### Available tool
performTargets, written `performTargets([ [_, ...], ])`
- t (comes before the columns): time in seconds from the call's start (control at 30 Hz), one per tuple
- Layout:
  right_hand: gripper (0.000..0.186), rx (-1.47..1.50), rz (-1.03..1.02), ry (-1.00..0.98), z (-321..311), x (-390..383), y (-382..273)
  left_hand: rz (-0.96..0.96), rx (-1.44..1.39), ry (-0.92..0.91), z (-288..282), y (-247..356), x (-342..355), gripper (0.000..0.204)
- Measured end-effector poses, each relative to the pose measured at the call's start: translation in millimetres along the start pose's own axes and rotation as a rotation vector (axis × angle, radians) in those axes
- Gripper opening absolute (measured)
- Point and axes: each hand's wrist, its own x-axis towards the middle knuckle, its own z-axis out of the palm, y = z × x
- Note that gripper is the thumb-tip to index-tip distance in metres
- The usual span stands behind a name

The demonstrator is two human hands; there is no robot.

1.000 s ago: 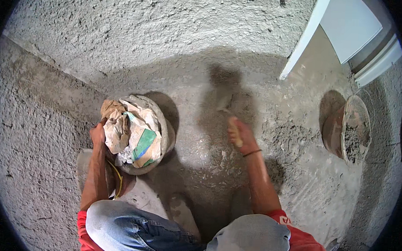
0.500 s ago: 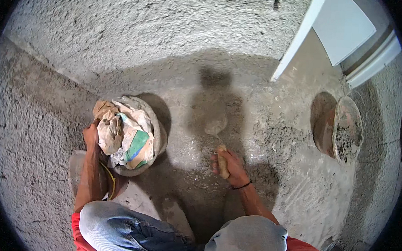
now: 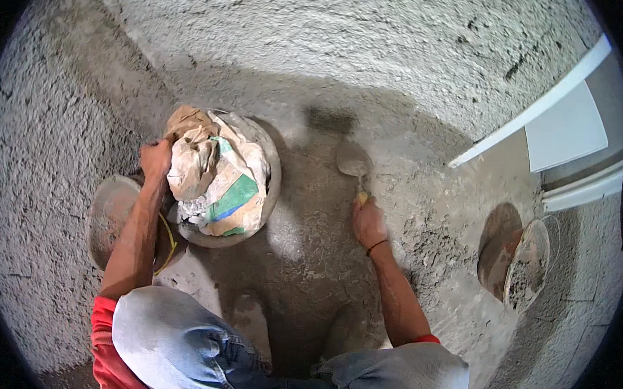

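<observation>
A crumpled paper bag [image 3: 234, 183], beige with green and blue patches, sits in a round tub [image 3: 274, 166] at my left. Closed at the bag's left edge is my left hand [image 3: 156, 159], its fingertips partly hidden by the folds. Grey powder [image 3: 192, 211] shows at the bag's near side. My right hand [image 3: 368, 222] grips the handle of a trowel [image 3: 353, 160], reaching forward. The trowel's rounded blade lies low over the floor near the far wall; whether it touches cannot be made out.
A mortar-smeared bucket [image 3: 108, 208] stands beside my left forearm, with a yellow strip [image 3: 167, 247] next to it. At the right, another bucket [image 3: 526, 265] holds grey mortar. Rough walls [image 3: 348, 41] enclose the space. A white door frame [image 3: 534, 104] stands far right. Loose mortar [image 3: 439, 236] litters the floor.
My right hand has pushed the trowel forward, toward the far wall. My left hand stays at the paper bag. The whole view has shifted and turned.
</observation>
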Motion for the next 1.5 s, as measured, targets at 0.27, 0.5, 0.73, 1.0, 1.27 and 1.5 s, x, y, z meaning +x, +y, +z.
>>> performTargets([
  [0.27,0.046,-0.028,0.167,-0.078,-33,-74,2,0.032,-0.027,0.154,2,7,-9,0.051],
  [0.5,0.049,0.162,-0.019,-0.059,-11,-35,18,0.012,-0.081,0.129,-13,-7,-5,0.046],
  [0.73,0.049,0.107,0.343,-0.035,-43,-125,27,0.029,-0.098,0.115,3,5,-5,0.044],
  [1.0,0.049,0.087,0.065,0.046,-55,-82,28,0.033,-0.062,0.125,-3,-8,4,0.050],
  [1.27,0.046,0.000,0.180,-0.065,-42,-126,60,0.005,-0.057,0.148,1,-9,3,0.047],
  [1.5,0.045,0.140,0.512,-0.072,-73,-106,28,-0.008,-0.076,0.112,10,-33,21,0.051],
])
